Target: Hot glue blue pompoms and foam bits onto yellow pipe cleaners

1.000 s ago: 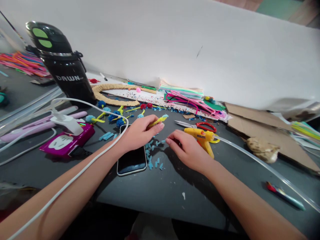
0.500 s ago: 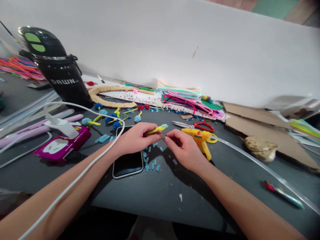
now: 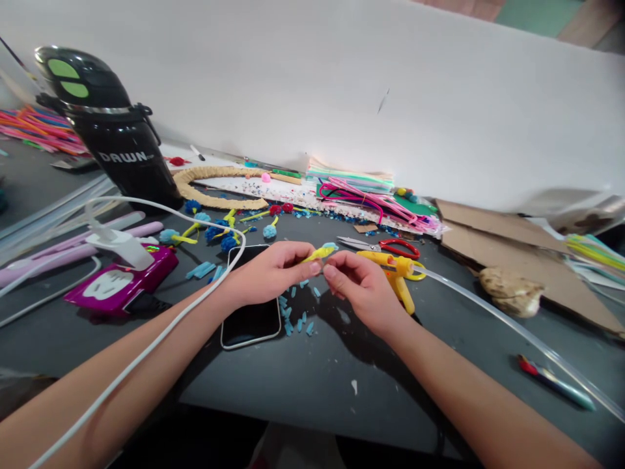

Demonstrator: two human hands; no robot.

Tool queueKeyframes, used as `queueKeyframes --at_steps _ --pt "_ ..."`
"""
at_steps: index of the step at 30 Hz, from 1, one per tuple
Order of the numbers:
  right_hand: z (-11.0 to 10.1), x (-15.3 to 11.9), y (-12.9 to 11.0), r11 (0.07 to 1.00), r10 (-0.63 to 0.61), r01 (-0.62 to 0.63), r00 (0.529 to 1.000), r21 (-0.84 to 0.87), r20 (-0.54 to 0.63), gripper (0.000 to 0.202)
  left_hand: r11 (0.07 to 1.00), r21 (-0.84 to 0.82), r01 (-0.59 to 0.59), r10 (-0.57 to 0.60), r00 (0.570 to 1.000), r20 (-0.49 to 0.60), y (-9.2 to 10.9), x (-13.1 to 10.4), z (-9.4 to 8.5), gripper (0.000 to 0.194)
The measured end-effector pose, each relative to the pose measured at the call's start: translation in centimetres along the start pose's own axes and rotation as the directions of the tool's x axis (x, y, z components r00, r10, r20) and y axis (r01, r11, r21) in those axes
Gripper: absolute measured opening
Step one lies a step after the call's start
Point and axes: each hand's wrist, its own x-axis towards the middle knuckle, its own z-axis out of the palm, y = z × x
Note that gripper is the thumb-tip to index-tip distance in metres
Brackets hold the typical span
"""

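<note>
Between the thumb and fingers of my left hand (image 3: 276,270) is a yellow pipe cleaner stem (image 3: 317,255) with a light blue tip. My right hand (image 3: 359,286) is pinched closed right beside it, the fingertips almost touching those of the left; whatever they hold is too small to make out. Short light blue pieces (image 3: 303,320) lie scattered on the dark table below. A phone (image 3: 251,324) rests partly under my left hand. Just past my right hand lies a yellow glue gun (image 3: 401,286) with a long clear glue stick (image 3: 488,315) in its back.
Red-handled scissors (image 3: 398,247) lie behind the glue gun. Blue pom-pom flowers (image 3: 227,242) sit behind the phone. A black bottle (image 3: 129,150) stands at left near a purple power block (image 3: 127,283). A white cable (image 3: 180,319) crosses over my left arm. Cardboard (image 3: 517,260) lies at right.
Both hands have shifted slightly to the right, and the yellow stem has moved with the left one. The right fingers are curled a little more beside it.
</note>
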Motion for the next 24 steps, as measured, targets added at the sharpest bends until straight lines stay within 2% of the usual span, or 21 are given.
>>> queueKeyframes --at_steps 4,10,13,16,19,24 --pt "-0.2 0.1 0.1 0.999 0.016 -0.016 1.000 0.036 0.008 0.023 0.997 -0.075 -0.015 0.015 1.000 0.004 0.0 0.0 0.0 0.033" --pt "-0.6 0.2 -0.3 0.995 0.041 -0.056 0.984 -0.082 -0.173 0.027 0.997 -0.061 0.054 -0.059 0.994 -0.089 0.2 -0.1 -0.1 0.031" --pt "-0.9 0.2 -0.5 0.989 0.017 -0.047 0.977 -0.137 -0.211 0.026 0.993 -0.087 0.081 -0.090 0.990 -0.109 0.2 -0.2 -0.3 0.029" --pt "-1.2 0.2 -0.7 0.987 -0.007 -0.025 0.981 -0.160 -0.194 0.024 0.997 0.010 0.082 -0.079 0.987 -0.137 0.0 -0.2 -0.4 0.030" --pt "-1.4 0.1 -0.9 0.979 -0.030 -0.004 0.986 -0.206 -0.163 0.022 0.986 0.162 0.046 -0.017 0.984 -0.178 -0.1 -0.2 -0.4 0.030" --pt "-1.2 0.1 -0.7 0.967 -0.082 0.029 0.976 -0.254 -0.202 0.019 0.943 0.332 0.032 0.038 0.979 -0.201 -0.1 -0.2 0.0 0.029"
